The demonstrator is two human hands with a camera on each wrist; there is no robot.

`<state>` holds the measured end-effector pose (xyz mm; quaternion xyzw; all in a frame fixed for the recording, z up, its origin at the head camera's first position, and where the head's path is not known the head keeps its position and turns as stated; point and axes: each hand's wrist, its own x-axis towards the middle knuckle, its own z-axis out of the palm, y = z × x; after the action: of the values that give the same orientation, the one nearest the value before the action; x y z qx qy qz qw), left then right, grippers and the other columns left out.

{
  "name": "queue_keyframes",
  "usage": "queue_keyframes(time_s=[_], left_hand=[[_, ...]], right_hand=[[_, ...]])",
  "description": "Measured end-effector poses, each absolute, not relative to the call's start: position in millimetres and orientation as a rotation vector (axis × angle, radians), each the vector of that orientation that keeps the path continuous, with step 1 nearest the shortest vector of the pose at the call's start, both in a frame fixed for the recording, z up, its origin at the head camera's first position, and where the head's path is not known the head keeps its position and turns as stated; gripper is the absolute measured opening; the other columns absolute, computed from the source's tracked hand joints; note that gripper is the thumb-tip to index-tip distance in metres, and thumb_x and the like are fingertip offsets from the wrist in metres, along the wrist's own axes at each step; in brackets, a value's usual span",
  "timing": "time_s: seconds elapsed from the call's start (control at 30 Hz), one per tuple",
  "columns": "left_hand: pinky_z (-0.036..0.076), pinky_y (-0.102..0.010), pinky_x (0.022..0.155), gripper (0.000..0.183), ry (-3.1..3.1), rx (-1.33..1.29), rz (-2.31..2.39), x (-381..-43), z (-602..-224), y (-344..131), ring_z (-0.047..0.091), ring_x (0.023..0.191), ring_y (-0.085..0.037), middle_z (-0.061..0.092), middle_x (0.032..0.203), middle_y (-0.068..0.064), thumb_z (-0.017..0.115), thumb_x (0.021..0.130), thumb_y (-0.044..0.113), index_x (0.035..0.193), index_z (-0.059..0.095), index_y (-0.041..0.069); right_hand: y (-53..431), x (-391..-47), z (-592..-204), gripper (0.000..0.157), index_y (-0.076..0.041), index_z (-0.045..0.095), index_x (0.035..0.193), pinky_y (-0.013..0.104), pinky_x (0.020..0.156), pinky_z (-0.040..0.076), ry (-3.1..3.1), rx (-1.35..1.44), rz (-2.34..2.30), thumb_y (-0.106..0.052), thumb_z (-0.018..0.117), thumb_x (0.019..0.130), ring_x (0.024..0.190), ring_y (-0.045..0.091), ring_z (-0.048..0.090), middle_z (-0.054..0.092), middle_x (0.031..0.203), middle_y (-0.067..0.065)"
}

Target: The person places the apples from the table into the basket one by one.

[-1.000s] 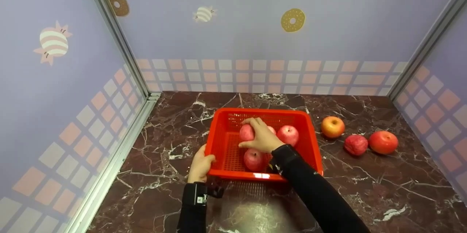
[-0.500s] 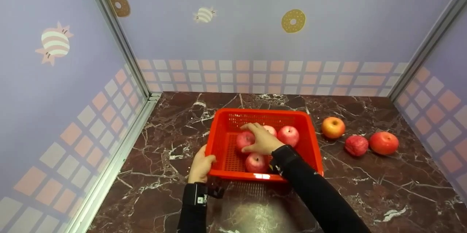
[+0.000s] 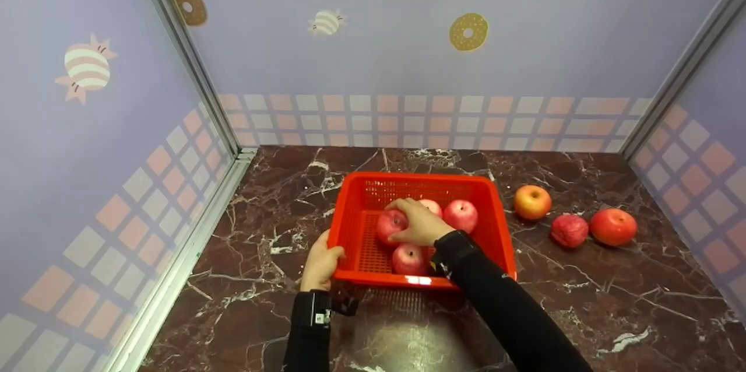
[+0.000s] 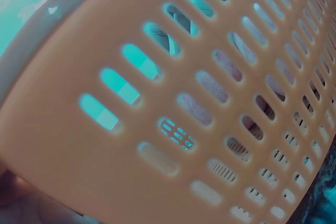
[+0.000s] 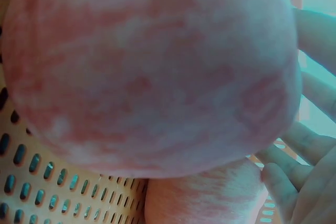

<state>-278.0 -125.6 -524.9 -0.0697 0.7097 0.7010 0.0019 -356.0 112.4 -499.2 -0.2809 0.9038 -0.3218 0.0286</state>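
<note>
A red plastic basket point(image 3: 501, 232) with slotted walls stands on the marble-patterned table. My left hand point(image 3: 319, 264) grips its near left corner, thumb over the rim. Inside the basket, my right hand point(image 3: 421, 224) holds a red apple point(image 3: 391, 227), fingers along its far side and thumb on its near side. Just in front lies another apple point(image 3: 410, 260); two paler ones, a half-hidden apple point(image 3: 431, 207) and a pink apple point(image 3: 460, 216), sit behind and to the right. In the left wrist view the basket wall point(image 4: 68, 145) fills most of the picture. A close apple point(image 5: 152, 72) dominates the right wrist view.
Right of the basket lie a yellow-red apple point(image 3: 532, 203), a wrinkled dark pink fruit point(image 3: 569, 231) and a broad red fruit point(image 3: 613, 227). Purple patterned panels point(image 3: 373, 63) enclose the table point(image 3: 262, 209) at the back and both sides.
My right hand has brought its apple slightly nearer and lower in the basket, with little movement in the last half second. The left hand and basket have stayed put.
</note>
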Motion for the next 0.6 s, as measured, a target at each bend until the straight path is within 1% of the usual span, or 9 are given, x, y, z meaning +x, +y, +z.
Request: queue_keyframes(time_s=[0.27, 0.43, 0.6], left_hand=[[0.053, -0.039, 0.084, 0.077, 2.211, -0.239, 2.192, -279.4, -526.4, -127.5, 0.063, 0.108, -0.04, 0.058, 0.132, -0.032, 0.048, 0.073, -0.011, 0.149, 0.042, -0.008], [0.054, -0.04, 0.085, 0.076, 2.222, -0.231, 2.187, -279.4, -525.9, -127.3, 0.062, 0.109, -0.04, 0.058, 0.132, -0.033, 0.048, 0.072, -0.011, 0.148, 0.043, -0.008], [0.054, -0.043, 0.088, 0.075, 2.218, -0.231, 2.182, -279.1, -525.8, -127.2, 0.063, 0.108, -0.04, 0.058, 0.132, -0.033, 0.049, 0.073, -0.011, 0.148, 0.043, -0.008]], right_hand=[[112.3, -356.3, -498.3, 0.062, -0.007, 0.06, 0.135, 0.048, 0.111, 0.045, 2.776, -0.877, -1.007, -0.024, 0.084, 0.08, 0.127, 0.033, 0.058, 0.062, 0.135, 0.016], [112.9, -356.0, -497.4, 0.063, -0.006, 0.06, 0.135, 0.048, 0.112, 0.044, 2.763, -0.877, -1.038, -0.024, 0.084, 0.081, 0.129, 0.033, 0.057, 0.062, 0.136, 0.015], [113.1, -355.2, -498.0, 0.062, -0.007, 0.06, 0.135, 0.048, 0.112, 0.045, 2.757, -0.865, -1.064, -0.024, 0.085, 0.081, 0.13, 0.032, 0.057, 0.063, 0.136, 0.014]])
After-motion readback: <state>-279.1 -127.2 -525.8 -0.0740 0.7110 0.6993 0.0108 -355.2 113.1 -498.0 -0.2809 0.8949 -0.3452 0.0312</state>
